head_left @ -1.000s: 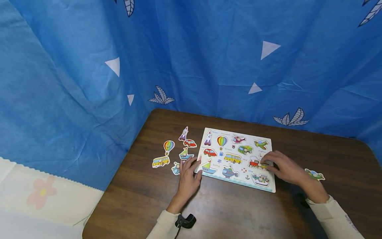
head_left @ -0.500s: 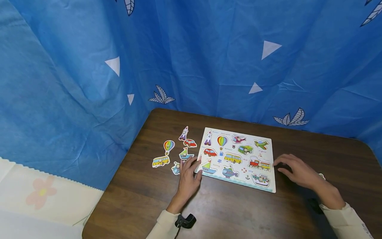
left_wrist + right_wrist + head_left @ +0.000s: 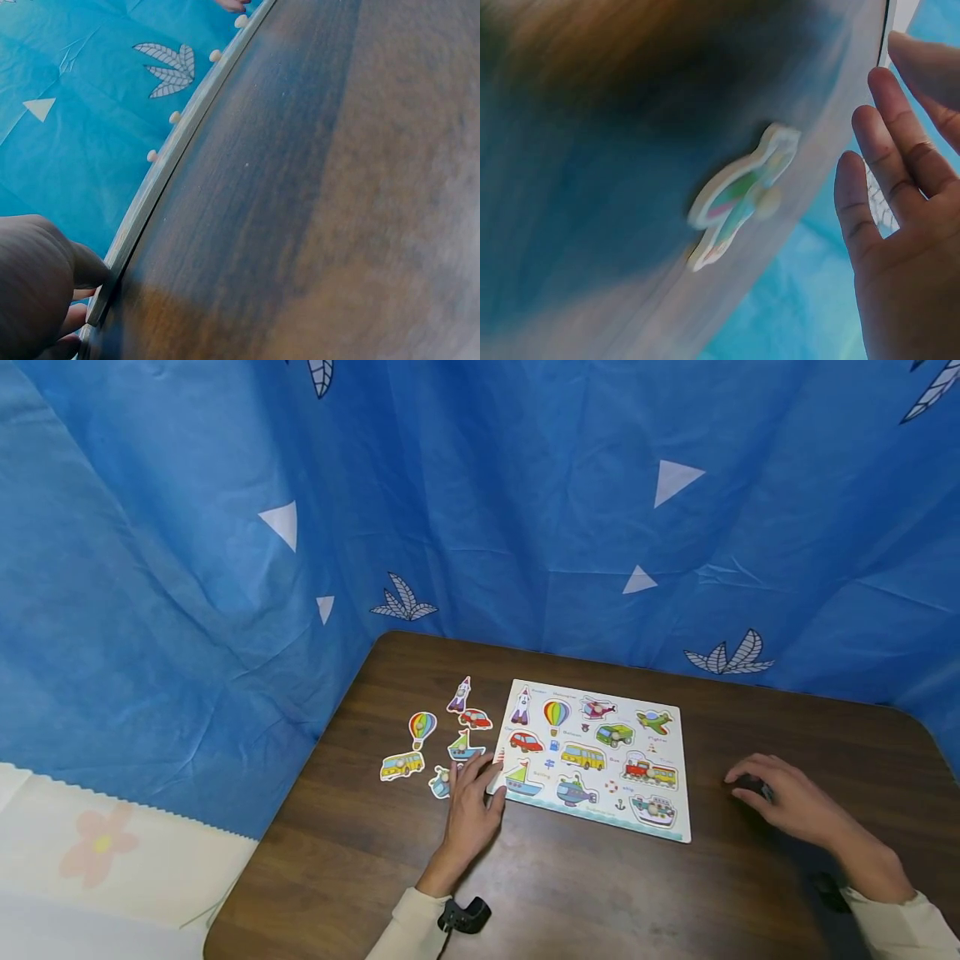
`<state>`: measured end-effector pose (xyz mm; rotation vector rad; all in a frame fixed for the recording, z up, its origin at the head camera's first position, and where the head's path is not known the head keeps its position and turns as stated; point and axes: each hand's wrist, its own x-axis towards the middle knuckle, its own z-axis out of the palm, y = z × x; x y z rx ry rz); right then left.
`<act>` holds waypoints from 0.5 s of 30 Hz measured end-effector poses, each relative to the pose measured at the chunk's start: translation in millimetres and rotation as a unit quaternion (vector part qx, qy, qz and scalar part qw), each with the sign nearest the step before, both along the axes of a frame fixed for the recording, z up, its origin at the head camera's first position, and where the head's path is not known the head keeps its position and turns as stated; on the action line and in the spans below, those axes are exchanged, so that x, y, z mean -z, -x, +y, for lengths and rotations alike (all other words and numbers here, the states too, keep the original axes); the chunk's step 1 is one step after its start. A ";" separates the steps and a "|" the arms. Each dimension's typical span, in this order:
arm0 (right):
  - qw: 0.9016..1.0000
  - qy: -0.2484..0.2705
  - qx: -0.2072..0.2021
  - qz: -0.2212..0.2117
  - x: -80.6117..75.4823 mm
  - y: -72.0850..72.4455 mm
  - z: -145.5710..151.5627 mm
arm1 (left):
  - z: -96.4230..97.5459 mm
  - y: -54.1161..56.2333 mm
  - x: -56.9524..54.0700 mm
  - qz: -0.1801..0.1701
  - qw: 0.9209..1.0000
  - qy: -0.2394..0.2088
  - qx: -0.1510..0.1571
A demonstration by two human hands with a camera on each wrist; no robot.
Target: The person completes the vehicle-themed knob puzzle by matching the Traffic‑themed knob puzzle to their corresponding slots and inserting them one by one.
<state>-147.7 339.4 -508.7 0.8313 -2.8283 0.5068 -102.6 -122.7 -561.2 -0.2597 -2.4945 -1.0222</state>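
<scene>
A white wooden puzzle board [image 3: 551, 777] with printed vehicles lies on the table. At its near left corner my left hand [image 3: 468, 814] holds on, thumb against the front edge and fingers at the left side. My right hand [image 3: 787, 797] hovers right of the board, fingers spread and apart, holding nothing. In the right wrist view a green airplane piece [image 3: 739, 199] with a knob lies on the table beside the fingers; the hand hides it in the head view. The helicopter [image 3: 597, 708], truck [image 3: 616, 735] and ship [image 3: 653, 811] pieces sit in the board.
Left of the board lie loose pieces: a rocket [image 3: 459, 695], car [image 3: 476, 719], balloon [image 3: 422, 727], bus [image 3: 402, 766], sailboat [image 3: 465, 746] and a partly covered blue piece [image 3: 440, 782]. A blue curtain [image 3: 525, 527] hangs behind the table [image 3: 570, 893].
My right hand has left the train piece on the board and moved right, over the airplane piece. My left hand stays at the board's corner.
</scene>
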 end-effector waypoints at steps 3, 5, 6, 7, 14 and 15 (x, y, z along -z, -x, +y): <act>1.000 0.000 -0.009 0.013 2.4 -1.9 9.7 | -0.4 -0.2 0.0 0.001 1.000 0.001 -0.001; 0.999 0.002 -0.015 0.028 3.3 -3.2 16.4 | -0.7 -0.2 0.1 0.000 1.000 0.002 -0.002; 0.999 0.004 -0.021 0.034 3.4 -3.8 19.9 | -0.7 -0.2 0.1 0.000 1.000 0.003 -0.002; 0.999 0.004 -0.024 0.039 3.7 -4.2 23.4 | -0.7 -0.3 0.1 -0.002 1.000 0.002 -0.001; 0.998 -0.038 -0.005 0.044 -2.4 -7.9 41.2 | -0.3 0.1 0.6 0.003 1.000 0.003 0.002; 0.998 -0.046 0.001 0.040 -3.1 -8.4 43.0 | -0.2 0.1 0.4 0.002 1.000 0.003 0.002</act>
